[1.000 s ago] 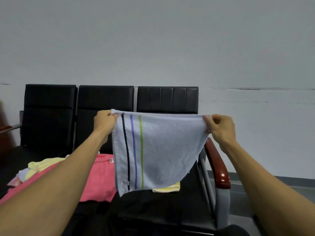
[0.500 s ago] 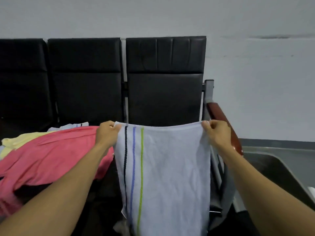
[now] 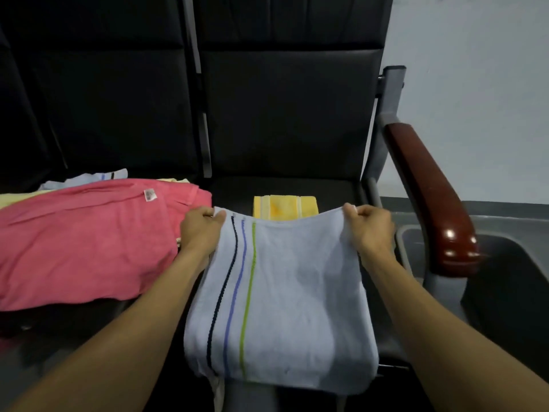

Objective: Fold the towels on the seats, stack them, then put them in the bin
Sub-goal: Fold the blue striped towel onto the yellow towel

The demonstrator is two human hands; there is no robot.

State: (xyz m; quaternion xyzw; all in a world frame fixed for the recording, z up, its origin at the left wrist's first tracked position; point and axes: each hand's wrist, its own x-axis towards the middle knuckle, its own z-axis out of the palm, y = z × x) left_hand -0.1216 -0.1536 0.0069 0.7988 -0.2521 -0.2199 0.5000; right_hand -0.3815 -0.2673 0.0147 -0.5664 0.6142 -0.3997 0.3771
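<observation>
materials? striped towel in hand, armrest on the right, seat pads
Striped towel: looks like soft terry cloth, matte and slightly fuzzy, sagging between left hand and right hand.
Armrest: probably varnished wood or wood-look plastic; reddish brown, with glossy highlights at its end.
Seat pads: seemingly black leather or vinyl; smooth, with a faint sheen and stitched panels.

Pretty dim room overall. A row of black padded seats [image 3: 285, 120] ran along a plain pale wall [image 3: 481, 69], with grey metal frame posts [image 3: 390, 93] between and beside them. The end seat had a glossy reddish-brown wooden armrest [image 3: 430, 197] catching a few light spots. Grey floor [image 3: 490, 205] showed off to the right.
</observation>
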